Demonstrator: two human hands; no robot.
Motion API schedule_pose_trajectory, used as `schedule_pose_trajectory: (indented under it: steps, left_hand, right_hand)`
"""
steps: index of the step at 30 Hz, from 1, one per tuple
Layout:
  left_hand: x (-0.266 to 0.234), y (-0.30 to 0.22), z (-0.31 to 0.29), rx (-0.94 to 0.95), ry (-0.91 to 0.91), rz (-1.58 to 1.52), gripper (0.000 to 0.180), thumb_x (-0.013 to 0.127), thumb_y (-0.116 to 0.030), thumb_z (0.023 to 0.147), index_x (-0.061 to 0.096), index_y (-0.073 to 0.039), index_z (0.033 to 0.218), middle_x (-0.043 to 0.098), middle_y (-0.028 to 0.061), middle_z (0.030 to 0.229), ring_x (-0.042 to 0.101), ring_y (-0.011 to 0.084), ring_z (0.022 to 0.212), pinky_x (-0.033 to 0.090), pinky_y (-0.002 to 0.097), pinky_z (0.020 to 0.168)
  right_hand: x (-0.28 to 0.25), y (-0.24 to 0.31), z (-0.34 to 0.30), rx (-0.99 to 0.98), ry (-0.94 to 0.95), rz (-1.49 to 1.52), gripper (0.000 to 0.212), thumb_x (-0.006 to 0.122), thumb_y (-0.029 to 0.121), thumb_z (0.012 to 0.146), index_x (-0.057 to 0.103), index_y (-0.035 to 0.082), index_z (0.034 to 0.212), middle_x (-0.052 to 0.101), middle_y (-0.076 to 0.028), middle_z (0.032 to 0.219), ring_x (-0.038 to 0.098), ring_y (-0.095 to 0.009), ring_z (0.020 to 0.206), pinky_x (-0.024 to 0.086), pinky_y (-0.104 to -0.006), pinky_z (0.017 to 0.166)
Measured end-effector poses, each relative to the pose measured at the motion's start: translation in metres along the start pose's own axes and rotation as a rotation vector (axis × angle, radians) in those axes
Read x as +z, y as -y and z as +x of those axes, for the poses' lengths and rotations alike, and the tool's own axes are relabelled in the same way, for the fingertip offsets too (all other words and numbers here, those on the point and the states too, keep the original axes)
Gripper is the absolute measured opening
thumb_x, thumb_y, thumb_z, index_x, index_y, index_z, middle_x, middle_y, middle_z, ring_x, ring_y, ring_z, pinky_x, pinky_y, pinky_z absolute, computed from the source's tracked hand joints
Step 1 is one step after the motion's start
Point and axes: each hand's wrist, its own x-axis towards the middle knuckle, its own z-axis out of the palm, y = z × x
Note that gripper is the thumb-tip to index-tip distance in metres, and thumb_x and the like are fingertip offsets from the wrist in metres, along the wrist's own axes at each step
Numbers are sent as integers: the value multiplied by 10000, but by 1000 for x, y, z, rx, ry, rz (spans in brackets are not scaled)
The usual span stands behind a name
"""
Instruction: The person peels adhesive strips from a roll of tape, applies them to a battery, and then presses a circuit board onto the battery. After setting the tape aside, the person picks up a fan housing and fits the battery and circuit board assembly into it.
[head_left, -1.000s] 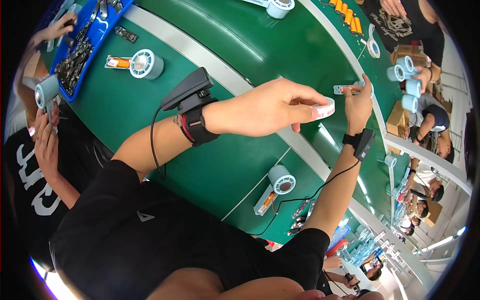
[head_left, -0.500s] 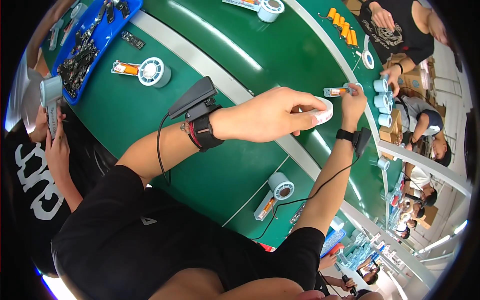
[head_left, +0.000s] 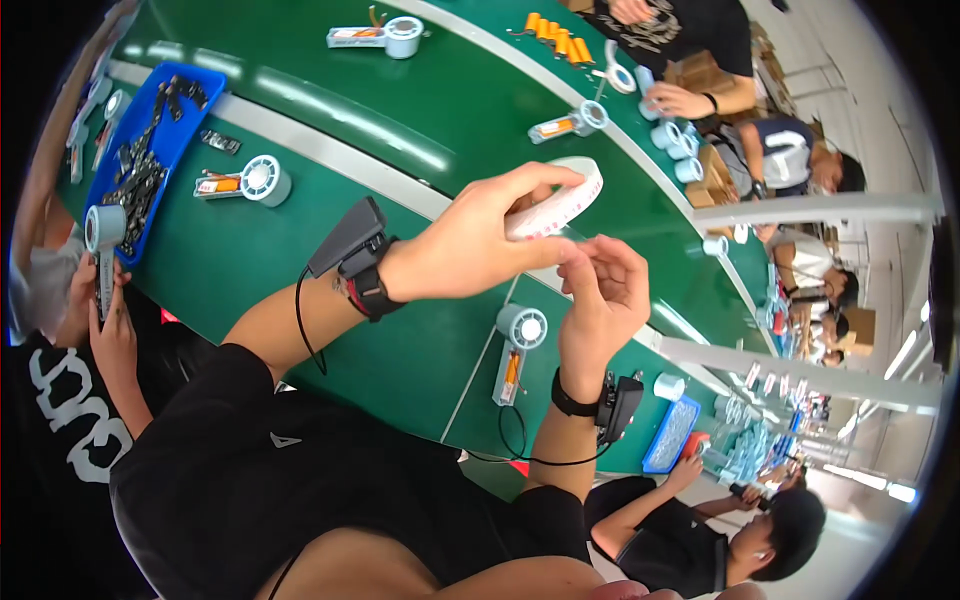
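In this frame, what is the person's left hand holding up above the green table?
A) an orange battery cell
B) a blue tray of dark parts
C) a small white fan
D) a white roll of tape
D: the left hand grips a white roll of tape by its rim, with the right hand raised just below it.

I see a white tape roll [head_left: 560, 200], matt papery face; green table [head_left: 420, 110] smooth, glossy w/ glare; blue tray [head_left: 195, 95] plastic; my sleeve [head_left: 250, 440] black cloth, matt.
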Motion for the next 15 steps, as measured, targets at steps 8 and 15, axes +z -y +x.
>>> schedule_pose_trajectory:
  steps: [8, 15]
  left_hand:
    - [56, -15, -19, 219, -105, -216, 573, 742, 13, 855, 520, -41, 1380, 643, 34, 984, 611, 91, 870, 524, 285, 792]
    - [53, -27, -34, 685, -223, 633, 555, 765, -47, 780, 573, -36, 1300, 643, 55, 949, 640, 179, 826, 541, 306, 775]
  right_hand:
    - [-21, 25, -33, 125, -81, 458, 268, 642, 9, 950, 533, -21, 1193, 712, -176, 1004, 627, -140, 690, 463, -224, 560]
    - [-19, 22, -53, -44, -107, 240, 286, 622, 13, 955, 519, -42, 1215, 704, -178, 991, 615, -148, 668, 459, -239, 546]
